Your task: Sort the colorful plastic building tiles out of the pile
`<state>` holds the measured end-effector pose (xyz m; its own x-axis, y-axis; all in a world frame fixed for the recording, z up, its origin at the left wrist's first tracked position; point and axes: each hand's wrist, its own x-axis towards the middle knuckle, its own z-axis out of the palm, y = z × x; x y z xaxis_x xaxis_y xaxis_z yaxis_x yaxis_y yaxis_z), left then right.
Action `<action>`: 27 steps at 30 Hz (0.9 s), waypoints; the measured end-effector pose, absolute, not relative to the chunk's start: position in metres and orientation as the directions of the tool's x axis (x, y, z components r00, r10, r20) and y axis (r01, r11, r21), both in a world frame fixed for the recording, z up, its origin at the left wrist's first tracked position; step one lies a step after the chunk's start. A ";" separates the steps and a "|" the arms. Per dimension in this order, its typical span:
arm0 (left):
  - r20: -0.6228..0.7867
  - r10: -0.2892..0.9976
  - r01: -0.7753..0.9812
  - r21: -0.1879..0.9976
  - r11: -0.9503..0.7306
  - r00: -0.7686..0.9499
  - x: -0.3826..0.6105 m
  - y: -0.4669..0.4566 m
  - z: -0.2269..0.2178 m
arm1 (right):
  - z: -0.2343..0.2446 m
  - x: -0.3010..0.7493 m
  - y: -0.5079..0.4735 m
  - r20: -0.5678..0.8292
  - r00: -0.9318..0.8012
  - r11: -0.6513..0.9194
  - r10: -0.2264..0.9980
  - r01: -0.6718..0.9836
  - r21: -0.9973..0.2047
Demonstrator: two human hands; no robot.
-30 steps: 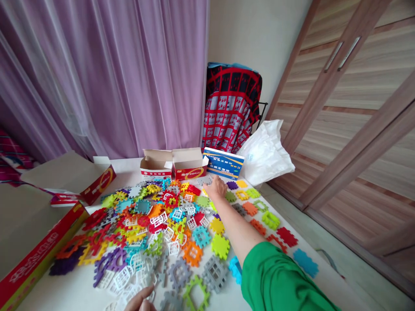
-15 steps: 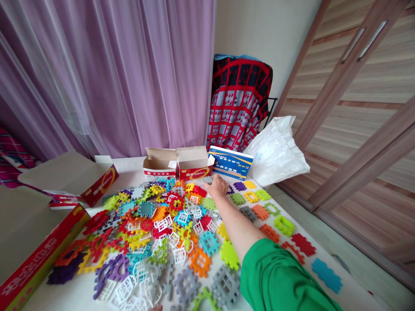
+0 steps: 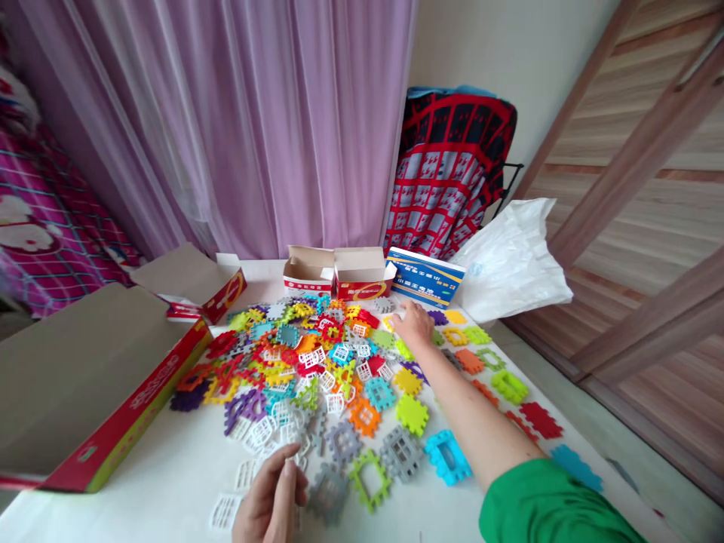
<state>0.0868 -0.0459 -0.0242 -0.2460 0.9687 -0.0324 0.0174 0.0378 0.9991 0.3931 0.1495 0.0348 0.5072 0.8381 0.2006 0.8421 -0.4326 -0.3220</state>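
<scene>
A bed under a pink checked cover (image 3: pixel 45 226) sits at the far left, beside a sheer purple curtain (image 3: pixel 226 128) that hangs behind the white worktop (image 3: pixel 141 505). On the worktop's left side lie a large open cardboard box (image 3: pixel 96 385) with a red side and, just behind it, a smaller open red box (image 3: pixel 192 283). Loose white lattice pieces (image 3: pixel 225 511) lie near the front edge, next to the left hand (image 3: pixel 270 501), which is half open with its fingers raised. A white piece may be caught at the fingertips, but from here I can't be sure. Beyond it spreads a heap of colourful plastic interlocking blocks (image 3: pixel 305 369), in the middle of the worktop. Two small open cartons (image 3: pixel 336 271) stand behind the heap, with a blue-and-white box (image 3: pixel 425 277) just beside them. The right hand (image 3: pixel 412 326) reaches out from a green sleeve (image 3: pixel 543 505), open and palm down at the heap's far right edge, gripping nothing. Sorted blocks (image 3: pixel 509 385) lie spread in loose rows to its right. Further back are a white plastic bag (image 3: pixel 509 260) and a red patterned cloth (image 3: pixel 452 170), with wood-grain wardrobe doors (image 3: pixel 639 173) at the far right.
</scene>
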 end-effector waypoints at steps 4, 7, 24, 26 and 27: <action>0.027 0.960 0.022 1.000 -0.021 -0.279 0.083 -0.036 -0.009 | 0.043 0.384 0.121 0.238 0.386 -0.323 0.891 0.909 -0.265; 0.043 0.943 0.016 0.999 -0.040 -0.331 0.077 -0.027 -0.002 | 0.047 0.367 0.104 0.265 0.271 -0.205 0.926 0.946 -0.251; 0.041 0.866 -0.032 0.997 -0.066 -0.499 -0.001 0.031 -0.011 | 0.043 0.189 0.136 0.167 -0.184 0.226 0.968 0.933 -0.281; 0.023 0.867 -0.035 0.998 -0.047 -0.498 -0.001 0.031 -0.012 | 0.038 0.181 0.147 0.156 -0.164 0.205 0.974 0.931 -0.303; 0.015 0.868 -0.029 0.999 -0.034 -0.496 -0.001 0.031 -0.012 | 0.036 0.178 0.152 0.153 -0.158 0.200 0.975 0.928 -0.314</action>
